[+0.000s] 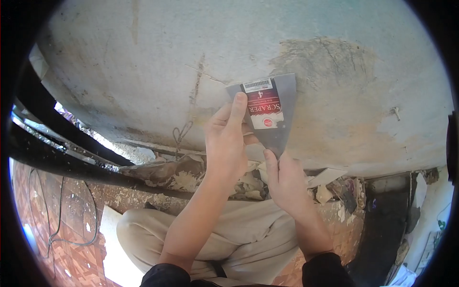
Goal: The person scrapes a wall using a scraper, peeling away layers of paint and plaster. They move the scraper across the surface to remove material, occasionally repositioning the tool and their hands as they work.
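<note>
Your right hand (289, 184) holds the scraper (283, 103) at its narrow end; its long axis runs ahead of that hand towards the wall (158, 62). Your left hand (226, 146), nearer the wide edge, pinches the blade's left side.

Light rather bright, soft and whitish; wall (129, 71) looks hazy, with low contrast, cooler at top and warmer near bottom; strongest glare at left, in gaps between dark bars (57, 160), where detail is lost; white sheet (114, 244) at lower left also overexposed; deep shadow on dark panel (382, 225) at lower right; scraper (287, 105) quite sharp, large label letters readable; round black vignette, edges bent and softer, bluish fringe at rim
</note>
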A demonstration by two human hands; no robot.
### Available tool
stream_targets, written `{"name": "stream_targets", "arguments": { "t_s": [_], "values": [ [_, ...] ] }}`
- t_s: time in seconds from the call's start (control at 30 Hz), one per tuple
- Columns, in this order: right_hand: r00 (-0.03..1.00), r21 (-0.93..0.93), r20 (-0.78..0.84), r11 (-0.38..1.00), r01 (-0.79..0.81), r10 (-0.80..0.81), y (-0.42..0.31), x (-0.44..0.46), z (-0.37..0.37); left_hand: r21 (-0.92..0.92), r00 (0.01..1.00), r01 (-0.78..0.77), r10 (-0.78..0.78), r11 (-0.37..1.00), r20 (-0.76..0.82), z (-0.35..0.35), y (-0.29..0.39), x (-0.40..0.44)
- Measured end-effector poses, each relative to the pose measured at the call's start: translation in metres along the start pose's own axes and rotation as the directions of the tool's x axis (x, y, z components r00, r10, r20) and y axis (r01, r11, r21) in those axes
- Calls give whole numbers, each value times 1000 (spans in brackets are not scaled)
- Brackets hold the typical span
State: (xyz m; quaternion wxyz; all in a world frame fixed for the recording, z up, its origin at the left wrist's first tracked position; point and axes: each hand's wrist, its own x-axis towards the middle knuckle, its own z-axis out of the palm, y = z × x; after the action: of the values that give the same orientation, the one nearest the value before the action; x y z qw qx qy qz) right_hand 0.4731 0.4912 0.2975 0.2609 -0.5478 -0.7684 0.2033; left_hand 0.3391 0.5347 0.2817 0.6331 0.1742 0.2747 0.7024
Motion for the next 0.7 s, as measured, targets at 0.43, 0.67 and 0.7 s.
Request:
{"name": "stream_targets", "arguments": {
  "t_s": [0.43, 0.67, 0.7],
  "values": [
    [1000, -30, 28, 1000, -9, 10, -2, 4, -13, -130, 996, 65, -57, 989, 62, -1, -3, -2],
    [998, -66, -10, 996, 60, -61, 2, -3, -3, -89, 997, 72, -71, 993, 7, 0, -8, -7],
    [999, 32, 17, 999, -36, 36, 4, -5, 1, -57, 998, 61, -62, 997, -11, 1, -5, -5]
  ]
}}
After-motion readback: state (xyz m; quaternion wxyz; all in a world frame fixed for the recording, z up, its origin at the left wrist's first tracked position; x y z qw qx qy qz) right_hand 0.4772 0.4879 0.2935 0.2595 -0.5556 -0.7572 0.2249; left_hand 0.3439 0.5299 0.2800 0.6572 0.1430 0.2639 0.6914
